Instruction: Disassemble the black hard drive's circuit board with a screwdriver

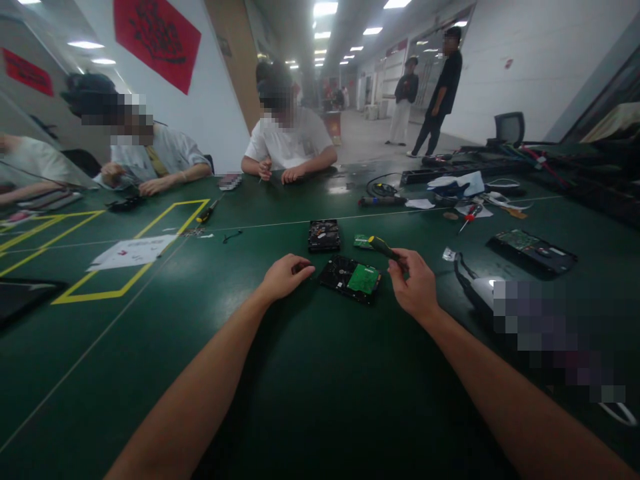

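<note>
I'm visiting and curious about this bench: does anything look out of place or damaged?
A small green circuit board lies loose by the screwdriver in the right hand: odd, since it's mounted on nothing. Toward the back right, cables and crumpled material make an untidy jumble. I see no spill; I can't tell about fine damage.

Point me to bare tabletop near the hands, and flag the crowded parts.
Bare tabletop lies between the forearms, nearer than the green-boarded drive, and between the left hand and yellow tape. It's crowded toward the far right, around the red screwdriver and white paper.
</note>
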### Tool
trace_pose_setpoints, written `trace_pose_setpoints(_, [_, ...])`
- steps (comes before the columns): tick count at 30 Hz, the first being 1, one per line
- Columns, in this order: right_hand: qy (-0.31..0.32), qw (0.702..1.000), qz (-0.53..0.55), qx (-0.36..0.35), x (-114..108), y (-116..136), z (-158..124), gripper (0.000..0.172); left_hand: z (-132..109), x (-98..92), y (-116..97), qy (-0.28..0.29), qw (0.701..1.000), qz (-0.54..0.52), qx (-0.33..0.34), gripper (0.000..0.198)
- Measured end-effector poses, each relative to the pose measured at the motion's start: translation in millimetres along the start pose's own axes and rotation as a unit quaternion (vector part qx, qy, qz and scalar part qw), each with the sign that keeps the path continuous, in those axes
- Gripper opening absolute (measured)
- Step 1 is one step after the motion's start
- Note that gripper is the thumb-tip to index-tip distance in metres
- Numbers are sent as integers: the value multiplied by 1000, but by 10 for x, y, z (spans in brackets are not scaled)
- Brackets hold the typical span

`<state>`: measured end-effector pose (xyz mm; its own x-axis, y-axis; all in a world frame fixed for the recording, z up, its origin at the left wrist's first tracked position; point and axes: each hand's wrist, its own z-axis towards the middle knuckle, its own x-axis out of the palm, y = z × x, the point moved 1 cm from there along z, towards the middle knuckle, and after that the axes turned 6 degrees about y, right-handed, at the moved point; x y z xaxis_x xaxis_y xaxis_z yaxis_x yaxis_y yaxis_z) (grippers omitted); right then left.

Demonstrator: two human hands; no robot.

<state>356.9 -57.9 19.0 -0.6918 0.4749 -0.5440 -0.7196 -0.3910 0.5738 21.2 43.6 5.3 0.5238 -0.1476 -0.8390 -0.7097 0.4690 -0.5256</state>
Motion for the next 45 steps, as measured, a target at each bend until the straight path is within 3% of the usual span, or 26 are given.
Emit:
trace_pose_setpoints(3, [3, 1000, 5, 8, 12, -34, 4, 26, -25, -31, 18, 48, 999, 9, 15, 60])
trace_pose_setpoints(5, [4, 1000, 5, 9, 20, -45, 7, 26, -33, -46, 44, 61, 998, 11, 22, 62])
trace_pose_setpoints(19, [-2, 1000, -13, 5, 0, -39, 23, 24, -3, 6, 120, 21, 999, 0, 49, 33])
trace_pose_setpoints(25, [-4, 1000, -19, 3, 11, -63, 24, 25, -13, -67, 206, -11, 997, -68, 33, 35])
trace_pose_setpoints(32, [0, 1000, -17, 6, 1, -60, 22, 25, -38, -116, 228, 22, 995, -91, 28, 27])
trace_pose_setpoints(45, [-3, 1000, -16, 16, 8, -58, 27, 25, -38, -92, 221, 29, 992, -116, 34, 20])
